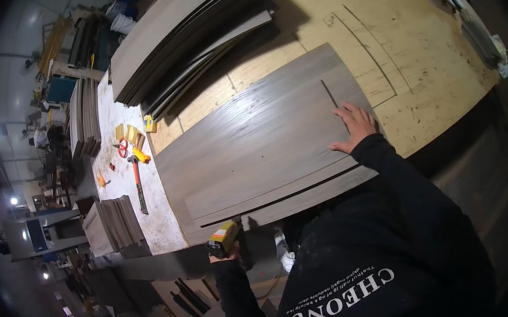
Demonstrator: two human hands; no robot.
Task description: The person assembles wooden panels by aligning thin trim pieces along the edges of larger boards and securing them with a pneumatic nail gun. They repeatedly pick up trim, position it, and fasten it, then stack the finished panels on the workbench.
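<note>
A grey-brown wood-grain panel (258, 133) lies flat on the workbench in front of me. Dark slots run along its near edge and near its right end. My right hand (356, 125) rests on the panel's right part, fingers spread, beside the short slot. At the near left corner of the panel, my left hand (225, 256) grips a yellow and black nail gun (225, 237). The tool's nose is by the panel's near edge; whether it touches the panel I cannot tell.
A stack of similar panels (187, 36) stands at the back left. A hammer (139, 185), red-handled pliers (121, 148) and a yellow tape measure (150, 124) lie on a white surface to the left. Pencil lines mark the plywood bench top (420, 38). More panels (114, 226) stand further left.
</note>
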